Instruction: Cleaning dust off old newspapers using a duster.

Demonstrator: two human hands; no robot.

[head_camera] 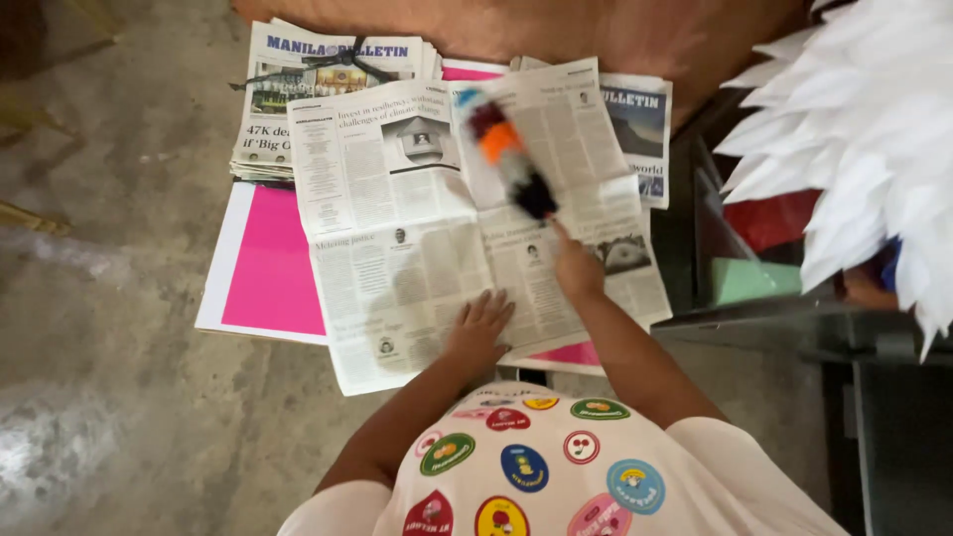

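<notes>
An open newspaper spread (pixel 407 228) lies flat over a pink sheet with a white border (pixel 266 263) on the floor. My left hand (pixel 480 323) rests flat on the lower middle of the spread, fingers apart. My right hand (pixel 574 266) grips the handle of a multicoloured feather duster (pixel 504 149), whose blurred blue, orange and dark head hangs over the right page. My shirt with round patches fills the bottom of the head view.
A tied bundle of newspapers (pixel 328 69) lies behind the spread, another paper (pixel 640 124) at the right. A brown surface (pixel 596 30) runs along the top. White feathery wings (pixel 864 129) and a dark shelf (pixel 784 308) with red and green sheets stand at right. Bare concrete floor (pixel 109 298) lies left.
</notes>
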